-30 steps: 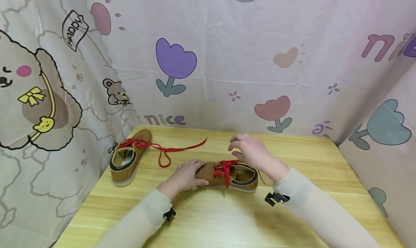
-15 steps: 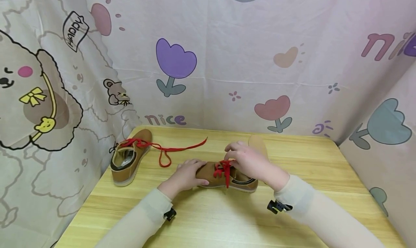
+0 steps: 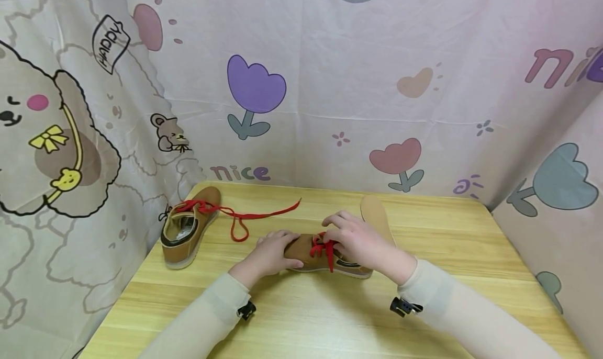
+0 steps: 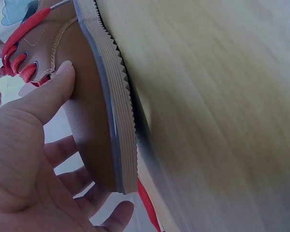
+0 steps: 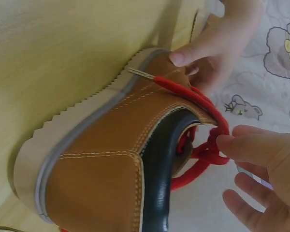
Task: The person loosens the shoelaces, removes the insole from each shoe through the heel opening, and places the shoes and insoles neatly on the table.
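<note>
Brown shoe [image 5: 121,130] — toe [image 4: 89,140] in left hand [image 3: 269,251], laces [image 5: 211,147] in right hand [image 3: 358,238]

Curtained-off tabletop nook — cartoon-print cloth [image 3: 311,87] on three sides, wood-grain table [image 3: 320,322] between.

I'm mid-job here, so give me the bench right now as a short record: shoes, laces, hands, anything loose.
Near shoe: brown, sole down on the table, toe pointing left
Left hand: grips that toe
Right hand: at the red knot, seemingly pinching it
Far shoe: brown, upright at the table's left end
Its red lace: trails rightward, one loop lying on the table
Flat tan piece: beyond the right hand, partly hidden
</note>
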The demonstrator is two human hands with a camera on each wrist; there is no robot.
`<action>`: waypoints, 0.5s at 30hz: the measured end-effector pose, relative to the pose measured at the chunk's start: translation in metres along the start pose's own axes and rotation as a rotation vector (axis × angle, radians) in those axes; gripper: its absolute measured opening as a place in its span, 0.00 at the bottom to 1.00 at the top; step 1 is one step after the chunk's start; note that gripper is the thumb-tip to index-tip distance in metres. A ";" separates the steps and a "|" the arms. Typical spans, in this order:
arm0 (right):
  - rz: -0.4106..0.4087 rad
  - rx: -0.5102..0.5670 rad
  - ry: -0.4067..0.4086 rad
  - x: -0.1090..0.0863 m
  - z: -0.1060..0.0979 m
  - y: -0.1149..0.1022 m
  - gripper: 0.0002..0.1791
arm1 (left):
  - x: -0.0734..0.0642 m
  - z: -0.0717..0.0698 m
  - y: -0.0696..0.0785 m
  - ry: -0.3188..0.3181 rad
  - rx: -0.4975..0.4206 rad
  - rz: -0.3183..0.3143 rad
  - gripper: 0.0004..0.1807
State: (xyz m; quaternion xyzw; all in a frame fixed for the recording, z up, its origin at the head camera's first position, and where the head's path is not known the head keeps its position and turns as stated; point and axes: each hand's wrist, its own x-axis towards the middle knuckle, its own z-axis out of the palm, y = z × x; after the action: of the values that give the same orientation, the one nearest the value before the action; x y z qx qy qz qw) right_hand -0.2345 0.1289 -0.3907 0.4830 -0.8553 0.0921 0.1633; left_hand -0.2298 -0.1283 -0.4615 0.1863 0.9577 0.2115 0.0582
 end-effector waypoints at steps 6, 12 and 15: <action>-0.032 -0.047 -0.003 -0.002 0.005 0.001 0.13 | 0.000 0.000 0.000 0.003 0.000 0.004 0.43; -0.069 -0.071 0.006 -0.002 0.010 0.001 0.11 | 0.000 0.000 0.000 0.007 0.008 0.004 0.43; -0.087 -0.083 0.024 -0.002 0.012 0.001 0.08 | 0.000 0.000 0.000 0.007 0.008 0.002 0.43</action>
State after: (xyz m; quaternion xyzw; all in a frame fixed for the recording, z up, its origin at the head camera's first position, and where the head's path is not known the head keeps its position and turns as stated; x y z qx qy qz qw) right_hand -0.2365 0.1276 -0.4026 0.5114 -0.8345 0.0554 0.1972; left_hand -0.2301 -0.1282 -0.4619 0.1868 0.9585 0.2085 0.0540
